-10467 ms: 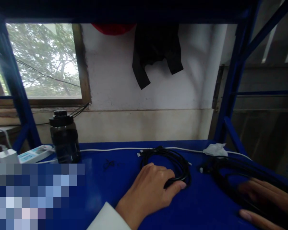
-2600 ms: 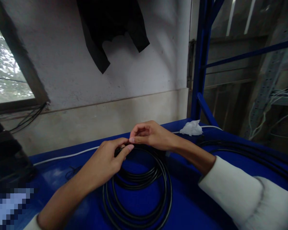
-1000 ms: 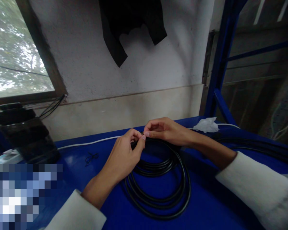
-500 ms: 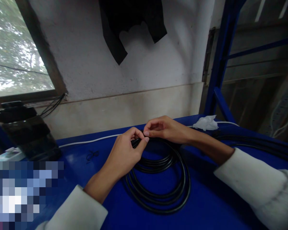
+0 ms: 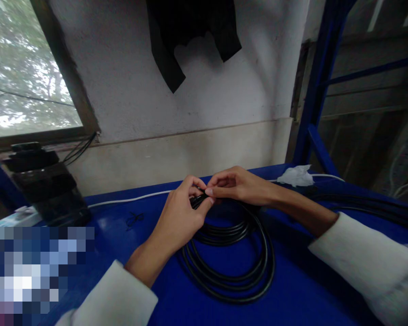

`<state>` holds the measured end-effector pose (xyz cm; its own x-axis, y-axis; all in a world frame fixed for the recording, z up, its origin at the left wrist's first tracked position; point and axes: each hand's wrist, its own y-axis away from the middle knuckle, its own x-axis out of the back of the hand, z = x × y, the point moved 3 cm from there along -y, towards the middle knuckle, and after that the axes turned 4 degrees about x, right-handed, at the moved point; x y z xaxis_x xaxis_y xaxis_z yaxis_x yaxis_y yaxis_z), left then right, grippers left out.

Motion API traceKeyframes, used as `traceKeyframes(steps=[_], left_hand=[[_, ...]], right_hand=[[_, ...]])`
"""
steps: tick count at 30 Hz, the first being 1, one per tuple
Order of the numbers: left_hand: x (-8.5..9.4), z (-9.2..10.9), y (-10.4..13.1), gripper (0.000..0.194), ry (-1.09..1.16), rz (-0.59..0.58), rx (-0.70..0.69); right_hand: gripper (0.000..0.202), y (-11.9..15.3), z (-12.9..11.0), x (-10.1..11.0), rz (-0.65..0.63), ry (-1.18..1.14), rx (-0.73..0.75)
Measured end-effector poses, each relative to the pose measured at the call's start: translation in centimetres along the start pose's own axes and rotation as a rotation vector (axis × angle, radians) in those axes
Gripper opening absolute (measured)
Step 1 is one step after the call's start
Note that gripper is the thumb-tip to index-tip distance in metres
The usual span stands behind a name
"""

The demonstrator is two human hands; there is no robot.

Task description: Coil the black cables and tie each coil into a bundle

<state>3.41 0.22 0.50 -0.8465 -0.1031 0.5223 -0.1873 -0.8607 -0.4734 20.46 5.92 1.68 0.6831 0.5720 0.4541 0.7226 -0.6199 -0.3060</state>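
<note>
A coil of black cable (image 5: 227,240) lies on the blue table, its loops spread toward me. My left hand (image 5: 180,215) is closed around the bundled top of the coil, thumb and index finger pinching near the cable ends. Right beside it, my right hand (image 5: 236,183) has its thumb and fingertips pressed together at the same spot. Whatever sits between those right fingertips is too small to make out. Thin black ties (image 5: 135,220) lie on the table left of my left hand.
A white cord (image 5: 129,199) runs along the table's back edge, with a crumpled white wrapping (image 5: 295,175) on it. More black cable (image 5: 370,202) lies at right. A dark container (image 5: 49,185) stands at left by a power strip (image 5: 15,219). A blue frame post (image 5: 318,86) rises at right.
The view has shifted slightly, moving the scene a little to the right. My right fingertips have come closer to my left thumb at the coil's top.
</note>
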Motion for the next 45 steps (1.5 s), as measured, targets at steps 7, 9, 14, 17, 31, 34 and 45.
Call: traceKeyframes(steps=[7, 9, 14, 17, 31, 34, 45], left_hand=[[-0.11, -0.25, -0.11, 0.008, -0.034, 0.0, -0.027], [-0.09, -0.23, -0.13, 0.008, -0.036, 0.004, -0.03], [-0.04, -0.17, -0.13, 0.011, -0.049, 0.011, -0.022], [-0.05, -0.1, -0.14, 0.012, -0.042, 0.009, -0.02], [-0.16, -0.15, -0.12, 0.005, -0.03, -0.01, 0.01], [-0.15, -0.14, -0.15, 0.006, -0.027, -0.022, -0.007], [0.17, 0.39, 0.05, 0.006, -0.01, -0.054, -0.068]], right_hand=[[0.029, 0.03, 0.45, 0.03, -0.022, -0.016, -0.03], [0.027, 0.04, 0.46, 0.01, -0.029, 0.002, -0.036], [0.03, 0.09, 0.37, -0.07, -0.045, 0.007, -0.056], [0.032, 0.15, 0.38, -0.05, -0.057, 0.043, -0.062], [0.036, 0.26, -0.04, -0.41, -0.109, 0.13, -0.054], [0.034, 0.28, -0.15, -0.47, -0.11, 0.133, -0.044], [0.036, 0.27, -0.19, -0.63, -0.095, 0.124, -0.043]])
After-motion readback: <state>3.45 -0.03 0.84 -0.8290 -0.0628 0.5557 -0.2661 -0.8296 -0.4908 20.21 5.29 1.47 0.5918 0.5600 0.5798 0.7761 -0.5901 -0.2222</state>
